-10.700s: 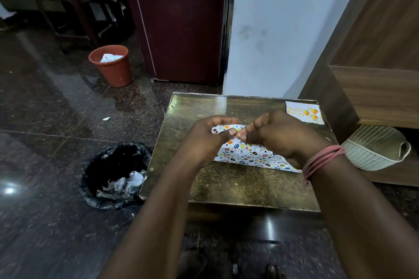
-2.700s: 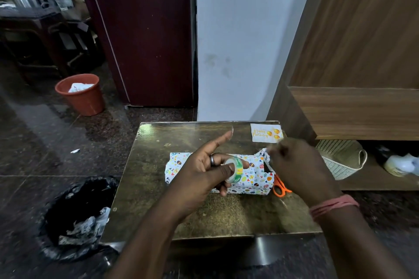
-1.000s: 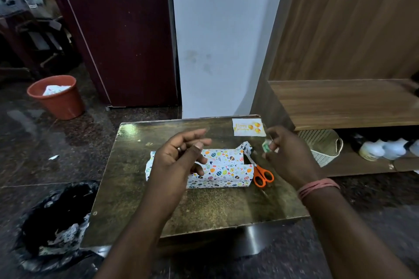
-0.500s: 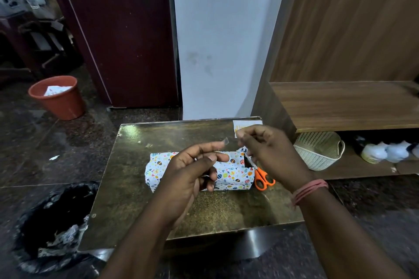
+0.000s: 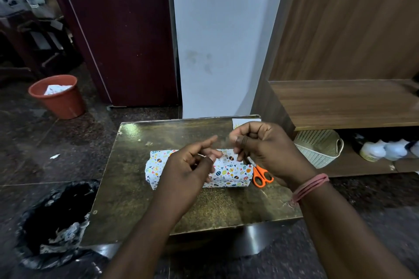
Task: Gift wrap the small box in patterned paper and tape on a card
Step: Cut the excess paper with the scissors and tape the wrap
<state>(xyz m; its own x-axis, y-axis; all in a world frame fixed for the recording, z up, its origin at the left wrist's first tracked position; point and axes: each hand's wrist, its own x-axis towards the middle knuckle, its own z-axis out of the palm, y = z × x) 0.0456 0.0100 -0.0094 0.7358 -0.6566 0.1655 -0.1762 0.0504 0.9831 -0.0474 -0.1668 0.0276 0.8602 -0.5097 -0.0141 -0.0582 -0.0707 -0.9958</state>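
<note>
Two bins being seen at far left: black bin (image 5: 54, 224), red bucket (image 5: 57, 96). Wrapped box (image 5: 229, 171) being left lying mid-table (image 5: 140, 199). Clear tape strip (image 5: 223, 141) being stretched above box: one end pinched by left hand (image 5: 190, 170), other by curled right hand (image 5: 265, 149). Scissors (image 5: 260, 176) being left touching box's right end; card (image 5: 240, 123) being half hidden behind right hand.

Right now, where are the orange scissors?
In the head view, the scissors lie on the table, just right of the wrapped box, partly under the right hand.

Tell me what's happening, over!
Both hands' grips pinching clear tape strip. White patterned-paper wrapped box on brass-topped table, ends unsealed. Orange-handled scissors alongside.
</note>
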